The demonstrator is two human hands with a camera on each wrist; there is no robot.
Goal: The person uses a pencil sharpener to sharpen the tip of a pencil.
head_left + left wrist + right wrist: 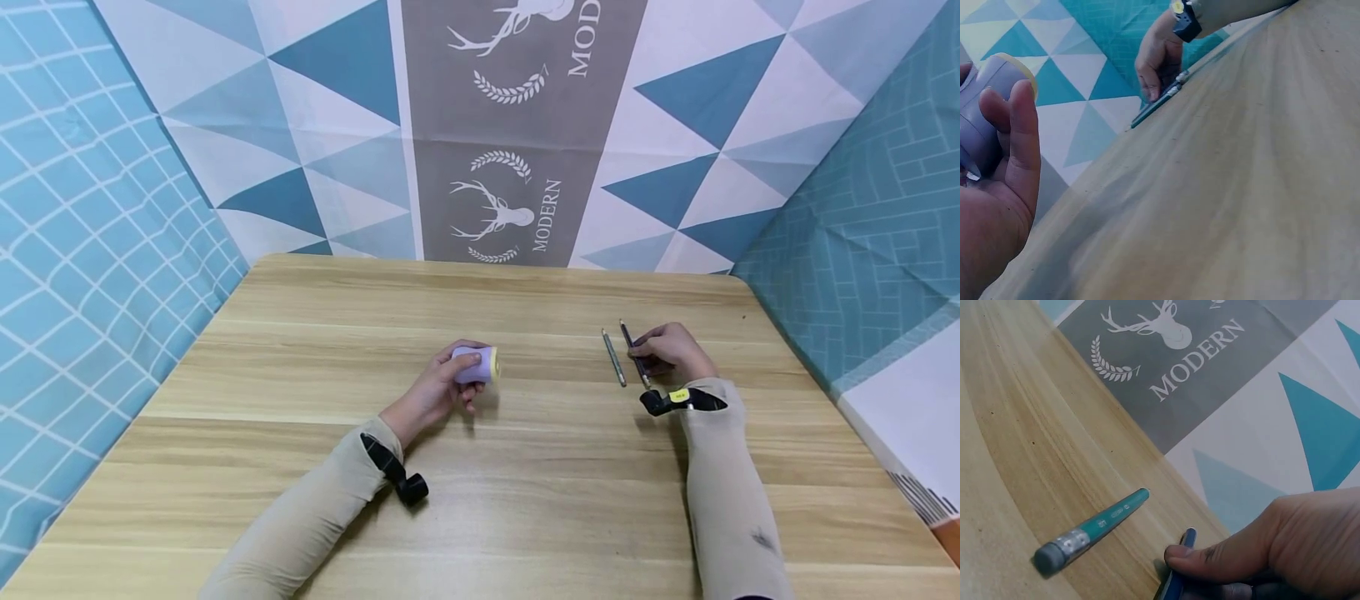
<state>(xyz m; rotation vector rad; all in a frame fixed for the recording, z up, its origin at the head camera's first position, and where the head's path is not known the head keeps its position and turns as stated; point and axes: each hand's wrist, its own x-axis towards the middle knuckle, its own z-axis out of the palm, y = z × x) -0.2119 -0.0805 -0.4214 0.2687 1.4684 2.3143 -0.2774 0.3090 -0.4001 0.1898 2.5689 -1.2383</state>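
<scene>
My left hand (433, 393) holds a small lilac pencil sharpener (465, 365) with a yellow end, above the middle of the table. In the left wrist view the fingers curl round the sharpener (982, 122), its yellow rim turned away from the palm. At the right, my right hand (677, 352) pinches a dark blue pencil (626, 332) between thumb and fingers; part of the pencil is hidden by the hand. Just left of it a green pencil (613, 358) lies on the table. The right wrist view shows this green pencil (1110, 519) with a metal band and dark eraser.
The wooden table (525, 500) has its far edge against a patterned cloth wall (337, 125). Cloth also hangs along the left side (90, 233) and the right side (862, 225). A small black camera is strapped to each wrist.
</scene>
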